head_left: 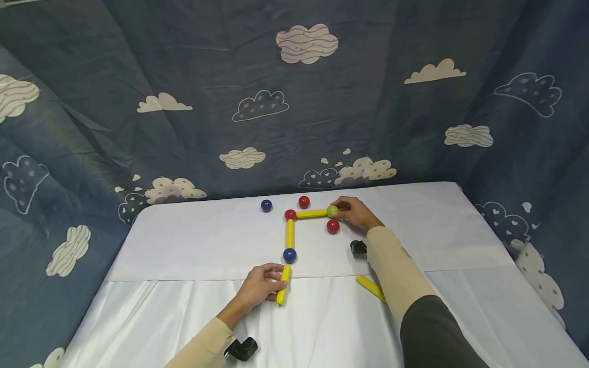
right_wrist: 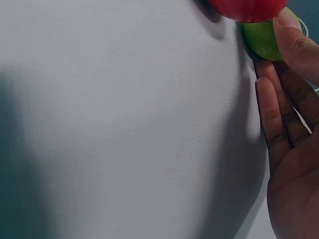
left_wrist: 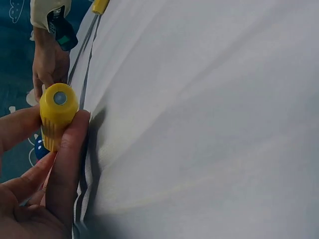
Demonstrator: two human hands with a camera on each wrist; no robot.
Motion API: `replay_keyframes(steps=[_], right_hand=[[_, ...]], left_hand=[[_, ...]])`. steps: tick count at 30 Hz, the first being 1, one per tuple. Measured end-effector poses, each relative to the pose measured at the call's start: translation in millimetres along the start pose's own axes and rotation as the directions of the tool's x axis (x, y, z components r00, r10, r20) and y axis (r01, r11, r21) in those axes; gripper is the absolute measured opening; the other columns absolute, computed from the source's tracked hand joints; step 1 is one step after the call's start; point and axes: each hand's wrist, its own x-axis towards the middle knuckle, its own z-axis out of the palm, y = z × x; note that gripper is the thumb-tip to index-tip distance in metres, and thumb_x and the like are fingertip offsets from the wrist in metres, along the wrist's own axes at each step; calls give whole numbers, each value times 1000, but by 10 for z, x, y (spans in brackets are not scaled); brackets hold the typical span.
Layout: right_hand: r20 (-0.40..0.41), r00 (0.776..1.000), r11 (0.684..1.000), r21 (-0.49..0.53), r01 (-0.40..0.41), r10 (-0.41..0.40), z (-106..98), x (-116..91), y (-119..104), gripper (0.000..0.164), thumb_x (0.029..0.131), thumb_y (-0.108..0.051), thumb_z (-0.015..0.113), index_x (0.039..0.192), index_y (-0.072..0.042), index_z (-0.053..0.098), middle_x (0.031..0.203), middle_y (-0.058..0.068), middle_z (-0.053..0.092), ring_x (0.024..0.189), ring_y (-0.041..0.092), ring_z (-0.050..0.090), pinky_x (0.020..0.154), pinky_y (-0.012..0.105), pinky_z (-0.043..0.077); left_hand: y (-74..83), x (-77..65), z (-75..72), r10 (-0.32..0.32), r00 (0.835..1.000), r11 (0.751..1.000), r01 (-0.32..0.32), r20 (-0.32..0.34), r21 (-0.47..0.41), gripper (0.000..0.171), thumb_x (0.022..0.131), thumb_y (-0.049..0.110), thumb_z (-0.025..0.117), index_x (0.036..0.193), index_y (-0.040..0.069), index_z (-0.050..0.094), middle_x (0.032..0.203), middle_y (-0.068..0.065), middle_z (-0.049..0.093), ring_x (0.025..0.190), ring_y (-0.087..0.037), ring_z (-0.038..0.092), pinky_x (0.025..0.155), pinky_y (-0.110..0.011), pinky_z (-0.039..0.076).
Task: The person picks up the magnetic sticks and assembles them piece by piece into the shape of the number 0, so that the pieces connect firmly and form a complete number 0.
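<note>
Near the far edge of the white cloth-covered table [head_left: 207, 240], the right hand [head_left: 356, 212] grips a glossy green ball [head_left: 330, 211] at the end of a slim yellow rod [head_left: 311, 213]. Farther from that edge, the left hand [head_left: 259, 287] pinches a ribbed yellow rod [head_left: 284, 284], its tip near a glossy blue ball [head_left: 290, 255].

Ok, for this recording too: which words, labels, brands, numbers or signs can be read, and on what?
None can be read in any view.
Yellow rod in the left hand: no lettering seen.
Green ball in the right hand: no lettering seen.
Cloud-print curtain: drawings only.
Black wrist camera on the right arm: greenish patch, too blurred to read.
</note>
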Motion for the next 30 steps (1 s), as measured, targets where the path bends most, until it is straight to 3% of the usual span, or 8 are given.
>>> replay_keyframes(steps=[11, 30], right_hand=[[7, 1000, 1000, 0, -9, 9, -21, -20, -4, 32, 90, -8, 67, 122, -6, 59, 125, 15, 58, 116, 30, 53, 105, 44, 38], [5, 1000, 1000, 1, -25, 25, -12, -2, -23, 32, 90, -7, 67, 121, -5, 59, 124, 15, 58, 114, 30, 53, 104, 43, 39]], left_hand=[[16, 59, 92, 16, 997, 1000, -16, -75, -6, 46, 84, 9, 74, 126, -1, 58, 88, -6, 60, 66, -12, 60, 58, -29, 55], [48, 78, 87, -11, 996, 998, 16, -88, 55, 40, 84, 14, 74, 116, -6, 60, 80, -4, 63, 63, -11, 61, 58, -28, 55]])
